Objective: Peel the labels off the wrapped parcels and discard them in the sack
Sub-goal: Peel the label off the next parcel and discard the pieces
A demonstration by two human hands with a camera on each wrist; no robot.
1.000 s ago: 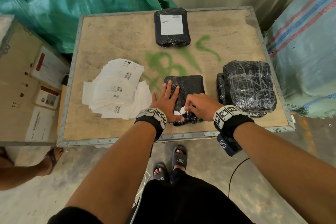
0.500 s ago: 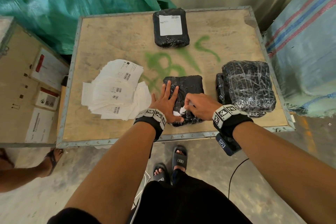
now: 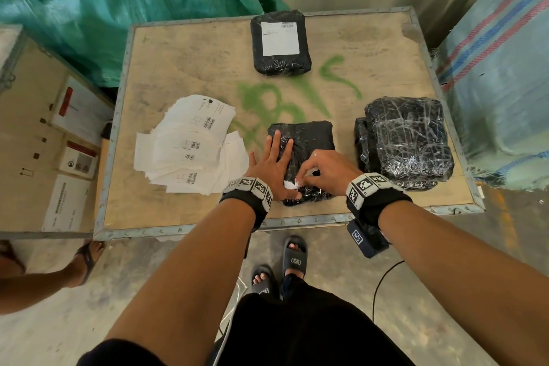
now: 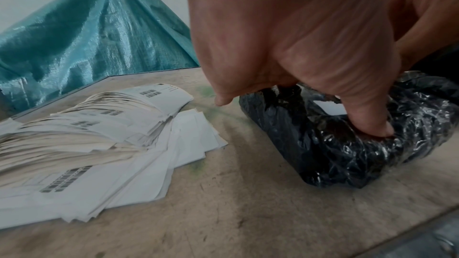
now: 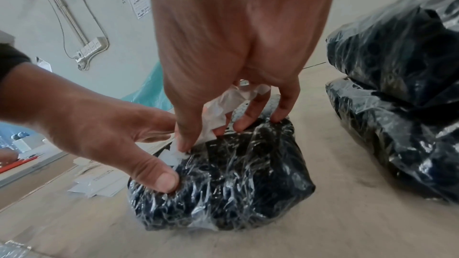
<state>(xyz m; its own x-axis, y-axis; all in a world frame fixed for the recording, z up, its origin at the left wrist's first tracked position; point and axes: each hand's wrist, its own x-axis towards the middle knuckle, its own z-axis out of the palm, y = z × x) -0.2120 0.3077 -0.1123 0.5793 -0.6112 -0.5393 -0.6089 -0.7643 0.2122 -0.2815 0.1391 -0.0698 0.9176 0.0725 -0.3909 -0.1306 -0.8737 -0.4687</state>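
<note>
Right hand (image 3: 326, 171): fingers curled, thumb and forefinger pinching the crumpled white label (image 5: 218, 113) at the near left part of the parcel (image 3: 309, 140); the other fingertips (image 5: 282, 113) rest on the wrap behind it. The wrist is raised and the palm faces down. A flap of the label stands up off the film between thumb and fingers; a small white corner (image 3: 289, 184) shows just beside the left thumb.

Left hand (image 3: 270, 166): flat, fingers straight and spread, pressing the parcel's left half; the thumb (image 5: 164, 178) bears on its near left corner, denting the film. It grasps nothing. Both forearms reach in from the near edge of the table (image 3: 184, 62).

The parcel, black under clear wrap, lies flat at the table's near centre, its long axis running away from the person.

To its left, near but apart, lies a fanned heap of loose labels (image 3: 190, 145) with barcodes. To its right, two bare wrapped parcels (image 3: 407, 140) are stacked. At the far edge a further parcel (image 3: 280, 65) lies with its label (image 3: 279, 38) face up, long axis likewise running away. A striped woven sack (image 3: 502, 68) stands right of the table; a green tarp (image 3: 118, 3) hangs behind.
</note>
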